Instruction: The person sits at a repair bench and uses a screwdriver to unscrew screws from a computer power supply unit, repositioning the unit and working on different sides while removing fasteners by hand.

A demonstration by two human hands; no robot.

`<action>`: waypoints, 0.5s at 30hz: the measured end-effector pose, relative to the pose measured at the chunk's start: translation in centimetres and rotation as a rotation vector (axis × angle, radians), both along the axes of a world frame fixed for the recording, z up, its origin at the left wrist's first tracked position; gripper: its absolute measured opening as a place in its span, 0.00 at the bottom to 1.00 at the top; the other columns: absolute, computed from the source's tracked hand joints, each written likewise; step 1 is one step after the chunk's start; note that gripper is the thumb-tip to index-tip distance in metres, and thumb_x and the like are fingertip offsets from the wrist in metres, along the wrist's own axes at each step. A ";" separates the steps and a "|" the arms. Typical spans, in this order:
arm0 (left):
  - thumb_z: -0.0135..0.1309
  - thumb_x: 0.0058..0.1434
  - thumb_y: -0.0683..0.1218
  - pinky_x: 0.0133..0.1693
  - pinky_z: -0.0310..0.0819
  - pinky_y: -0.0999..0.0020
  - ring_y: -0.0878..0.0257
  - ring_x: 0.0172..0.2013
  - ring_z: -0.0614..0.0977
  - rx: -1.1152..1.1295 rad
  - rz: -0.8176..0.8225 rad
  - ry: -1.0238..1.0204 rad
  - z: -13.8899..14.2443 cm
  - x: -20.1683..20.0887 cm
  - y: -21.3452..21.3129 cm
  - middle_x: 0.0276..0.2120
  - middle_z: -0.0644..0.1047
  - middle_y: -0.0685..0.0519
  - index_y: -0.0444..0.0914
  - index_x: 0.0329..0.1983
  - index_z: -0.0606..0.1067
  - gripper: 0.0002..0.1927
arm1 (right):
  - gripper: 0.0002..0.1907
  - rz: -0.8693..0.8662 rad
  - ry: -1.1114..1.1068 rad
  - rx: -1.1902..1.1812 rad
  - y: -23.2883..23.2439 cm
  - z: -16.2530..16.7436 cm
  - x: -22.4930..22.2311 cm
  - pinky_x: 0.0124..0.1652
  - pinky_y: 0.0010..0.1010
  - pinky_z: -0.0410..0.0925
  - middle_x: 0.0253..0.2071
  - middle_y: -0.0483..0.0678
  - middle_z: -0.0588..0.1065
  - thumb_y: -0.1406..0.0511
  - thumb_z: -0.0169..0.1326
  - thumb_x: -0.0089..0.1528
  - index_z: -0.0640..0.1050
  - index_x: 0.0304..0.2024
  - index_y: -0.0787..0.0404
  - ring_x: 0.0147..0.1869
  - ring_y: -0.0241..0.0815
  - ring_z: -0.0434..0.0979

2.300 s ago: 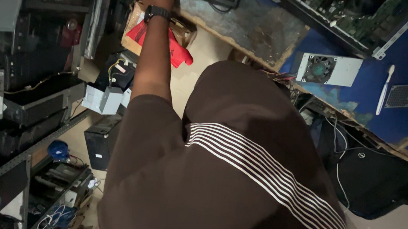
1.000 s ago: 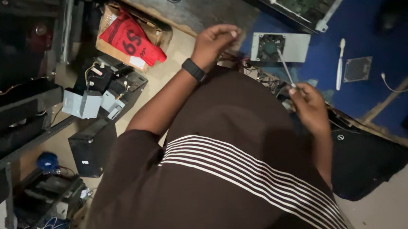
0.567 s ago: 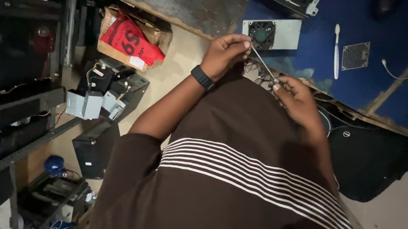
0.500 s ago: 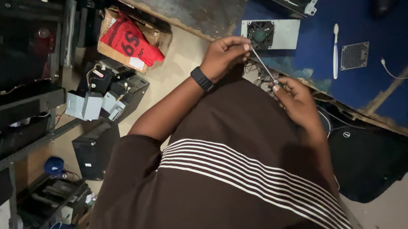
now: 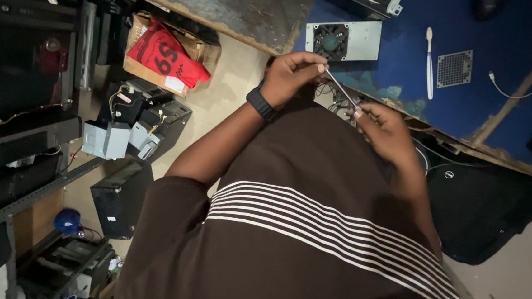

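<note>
— Looking down from the head camera, what has changed since half a second ago?

— Very little. The left hand (image 5: 290,76) still pinches one end of a thin metal rod (image 5: 340,88) between closed fingertips, and the right hand (image 5: 387,128) keeps its fingers closed on the other end. The rod slants between both hands, just in front of the workbench (image 5: 511,29) edge and near the grey fan unit (image 5: 342,40). Only the framing has shifted a touch.

— And the containers?

— A cardboard box (image 5: 160,55) stands on the floor on the left side, with a red cloth (image 5: 165,57) draped over its open top; what lies beneath it is hidden. A white toothbrush (image 5: 430,61) and a small grille (image 5: 454,68) lie on the blue bench top.
</note>
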State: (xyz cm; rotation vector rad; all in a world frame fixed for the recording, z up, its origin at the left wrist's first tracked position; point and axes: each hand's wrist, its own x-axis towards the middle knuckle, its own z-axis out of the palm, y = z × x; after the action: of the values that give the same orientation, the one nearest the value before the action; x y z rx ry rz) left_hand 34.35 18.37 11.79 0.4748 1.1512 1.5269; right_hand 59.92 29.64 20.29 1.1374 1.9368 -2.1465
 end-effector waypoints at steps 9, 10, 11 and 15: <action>0.59 0.68 0.39 0.45 0.80 0.72 0.68 0.40 0.84 -0.004 -0.094 0.062 0.0 0.0 -0.8 0.39 0.83 0.53 0.31 0.51 0.79 0.10 | 0.14 0.074 -0.021 -0.052 1.5 0.8 0.2 0.25 0.19 0.61 0.26 0.40 0.73 0.64 0.49 0.71 0.81 0.51 0.64 0.23 0.26 0.67; 0.60 0.68 0.38 0.45 0.80 0.72 0.68 0.40 0.83 -0.013 -0.101 0.083 0.2 -0.1 -1.0 0.39 0.83 0.53 0.31 0.51 0.80 0.10 | 0.14 0.077 -0.037 -0.029 1.5 0.9 0.2 0.24 0.19 0.61 0.26 0.40 0.74 0.63 0.50 0.71 0.81 0.50 0.64 0.23 0.26 0.67; 0.60 0.68 0.38 0.46 0.80 0.71 0.68 0.41 0.83 0.011 -0.120 0.139 0.4 -0.3 -1.2 0.40 0.83 0.52 0.31 0.50 0.80 0.09 | 0.13 0.079 -0.075 -0.007 1.6 1.0 0.2 0.24 0.20 0.61 0.25 0.40 0.74 0.63 0.51 0.70 0.81 0.50 0.64 0.23 0.27 0.68; 0.60 0.67 0.38 0.48 0.80 0.72 0.69 0.44 0.84 0.053 -0.190 0.268 1.2 -1.0 -1.8 0.43 0.84 0.53 0.31 0.49 0.81 0.09 | 0.14 0.152 -0.170 0.172 1.4 1.6 -0.2 0.25 0.25 0.62 0.25 0.44 0.75 0.61 0.56 0.67 0.83 0.48 0.62 0.24 0.31 0.70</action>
State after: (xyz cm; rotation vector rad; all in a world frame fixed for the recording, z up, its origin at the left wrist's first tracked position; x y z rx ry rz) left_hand 33.30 16.59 12.99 0.8209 1.2335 1.3591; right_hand 59.76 31.05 21.94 1.1149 2.0873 -1.7774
